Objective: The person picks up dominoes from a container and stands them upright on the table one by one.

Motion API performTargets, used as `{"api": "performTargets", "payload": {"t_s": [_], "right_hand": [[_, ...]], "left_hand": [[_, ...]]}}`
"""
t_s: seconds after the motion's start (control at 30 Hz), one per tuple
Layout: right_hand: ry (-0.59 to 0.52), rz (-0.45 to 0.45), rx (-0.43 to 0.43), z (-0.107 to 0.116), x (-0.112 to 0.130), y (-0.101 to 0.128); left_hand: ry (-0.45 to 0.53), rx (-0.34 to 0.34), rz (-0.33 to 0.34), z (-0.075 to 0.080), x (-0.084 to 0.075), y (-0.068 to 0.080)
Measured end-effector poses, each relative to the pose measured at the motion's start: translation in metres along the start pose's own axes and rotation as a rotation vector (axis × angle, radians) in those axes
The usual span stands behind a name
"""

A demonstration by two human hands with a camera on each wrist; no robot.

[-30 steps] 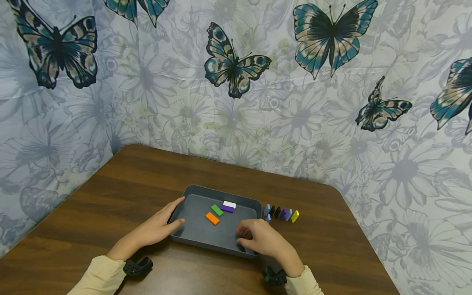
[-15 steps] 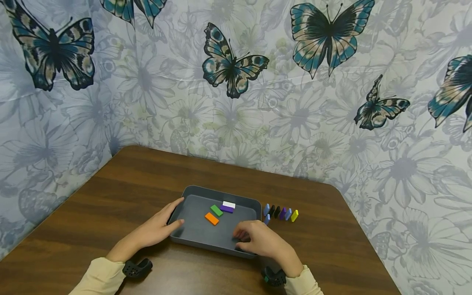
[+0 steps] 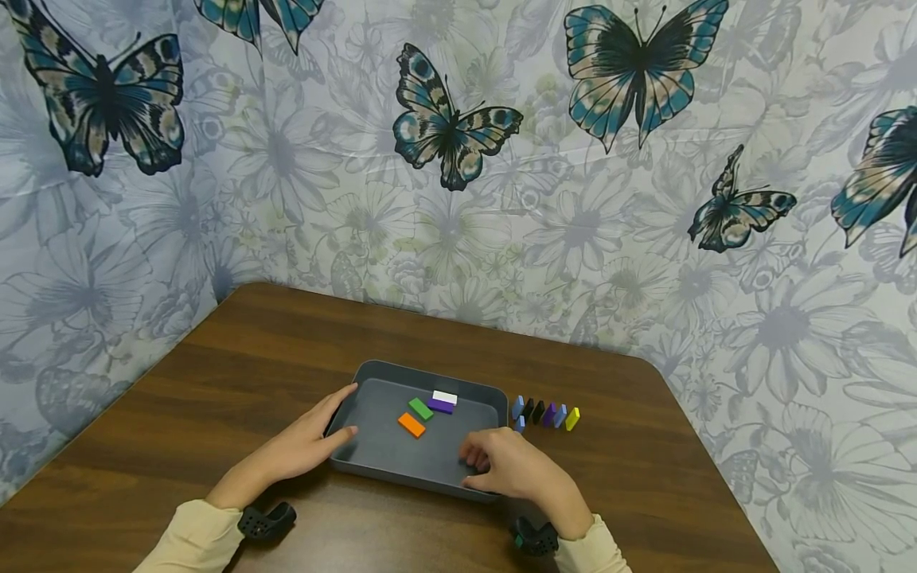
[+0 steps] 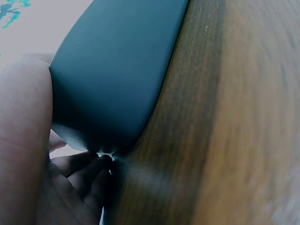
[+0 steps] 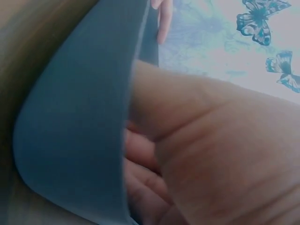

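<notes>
The tray (image 3: 380,458) is matt grey, plastic by the look of it, its outer wall smooth and unshiny in the left wrist view. Under it lies the table (image 3: 215,382), dark wood grain with a soft sheen. The little blocks, the orange block (image 3: 411,425) and the green block (image 3: 421,409) among them, look smooth and painted, though they are too small to be sure. Along the far edges hangs a thin printed curtain (image 3: 286,159), slightly glossy.

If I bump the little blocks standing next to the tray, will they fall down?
Probably yes. The standing blocks are thin, upright on narrow ends and close together in a row, so one tipping would likely knock over its neighbours. They look small and light, so a gentle nudge may be enough. The smooth wooden table might let them slide a bit first.
</notes>
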State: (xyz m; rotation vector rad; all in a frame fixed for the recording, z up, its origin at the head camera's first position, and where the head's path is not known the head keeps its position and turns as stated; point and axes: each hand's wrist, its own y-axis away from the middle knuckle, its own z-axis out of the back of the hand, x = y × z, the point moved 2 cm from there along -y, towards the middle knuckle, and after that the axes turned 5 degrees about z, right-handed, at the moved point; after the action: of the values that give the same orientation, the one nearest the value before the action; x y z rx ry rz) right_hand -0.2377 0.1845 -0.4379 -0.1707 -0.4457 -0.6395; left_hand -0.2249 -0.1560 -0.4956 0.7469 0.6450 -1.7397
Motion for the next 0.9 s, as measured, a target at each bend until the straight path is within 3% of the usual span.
{"api": "performTargets", "payload": {"t_s": [0.23,0.7,0.9], "right_hand": [[-0.03,-0.005,0.046,0.0023,-0.0007,0.0032],[0.053,-0.01,0.029,0.0017,-0.0004,0.0017],[0.026,-0.018,0.039,0.0008,0.0008,0.0013]], "left_hand": [[0.001,0.005,0.002,0.0005,-0.0011,0.0004],[0.009,0.007,0.001,-0.0006,-0.0012,-0.0002],[0.019,0.014,0.014,-0.0022,0.0013,-0.0016]]}}
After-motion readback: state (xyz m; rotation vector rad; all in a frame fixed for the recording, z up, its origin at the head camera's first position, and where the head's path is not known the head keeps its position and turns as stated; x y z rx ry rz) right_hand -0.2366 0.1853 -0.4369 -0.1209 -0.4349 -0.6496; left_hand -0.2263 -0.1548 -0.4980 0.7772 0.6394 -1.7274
